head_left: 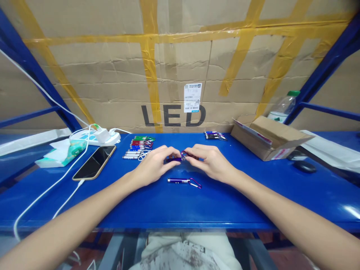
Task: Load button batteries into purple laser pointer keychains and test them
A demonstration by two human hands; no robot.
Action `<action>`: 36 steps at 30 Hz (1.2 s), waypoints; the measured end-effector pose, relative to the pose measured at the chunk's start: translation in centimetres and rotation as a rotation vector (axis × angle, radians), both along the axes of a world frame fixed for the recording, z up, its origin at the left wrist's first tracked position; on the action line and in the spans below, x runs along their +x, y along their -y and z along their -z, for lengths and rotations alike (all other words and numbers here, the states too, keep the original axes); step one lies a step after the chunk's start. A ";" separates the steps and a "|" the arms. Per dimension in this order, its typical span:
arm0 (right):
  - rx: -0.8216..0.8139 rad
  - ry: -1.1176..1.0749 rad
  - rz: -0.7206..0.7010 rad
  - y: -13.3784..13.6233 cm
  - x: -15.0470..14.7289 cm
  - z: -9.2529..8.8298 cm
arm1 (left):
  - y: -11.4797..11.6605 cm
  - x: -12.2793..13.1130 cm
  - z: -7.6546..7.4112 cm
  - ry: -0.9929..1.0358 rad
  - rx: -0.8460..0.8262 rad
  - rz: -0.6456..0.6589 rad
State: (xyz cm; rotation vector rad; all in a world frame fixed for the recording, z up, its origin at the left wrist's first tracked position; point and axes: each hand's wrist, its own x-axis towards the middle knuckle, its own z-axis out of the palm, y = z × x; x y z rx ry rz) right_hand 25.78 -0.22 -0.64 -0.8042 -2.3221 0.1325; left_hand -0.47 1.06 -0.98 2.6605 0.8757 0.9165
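Note:
Between my two hands is a purple keychain flashlight [174, 159]. My left hand [156, 162] is closed on its dark tube, fingers above and thumb below. At the other end, my right hand [210, 161] pinches the purple carabiner clip [184, 154] that joins the tube. My fingers partly cover both pieces. A second purple keychain flashlight [179, 180], with its own carabiner, lies on the blue table just below my hands. Left of my left hand is a row of green, red, blue and silver flashlights [137, 147] with clips.
Several dark flashlights [214, 135] lie at the back right, beside an open cardboard box [270, 137]. A black mouse [305, 167] and a bottle [284, 107] are further right. A phone [95, 162], tissue pack [63, 153], power strip [98, 137] and white cables occupy the left.

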 end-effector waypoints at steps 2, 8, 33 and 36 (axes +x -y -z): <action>0.053 0.006 0.004 0.0 0.0 0.2 | 0.0 0.1 0.0 0.005 -0.005 -0.003; 0.167 0.009 0.039 0.2 -0.1 0.5 | 0.0 0.3 0.1 0.068 -0.061 -0.022; 0.030 -0.110 0.052 1.1 -1.0 -0.4 | 0.6 1.0 -0.5 0.206 -0.100 -0.028; 0.011 -0.108 0.062 1.2 -1.2 -0.3 | 0.5 0.9 -0.6 0.208 -0.092 -0.060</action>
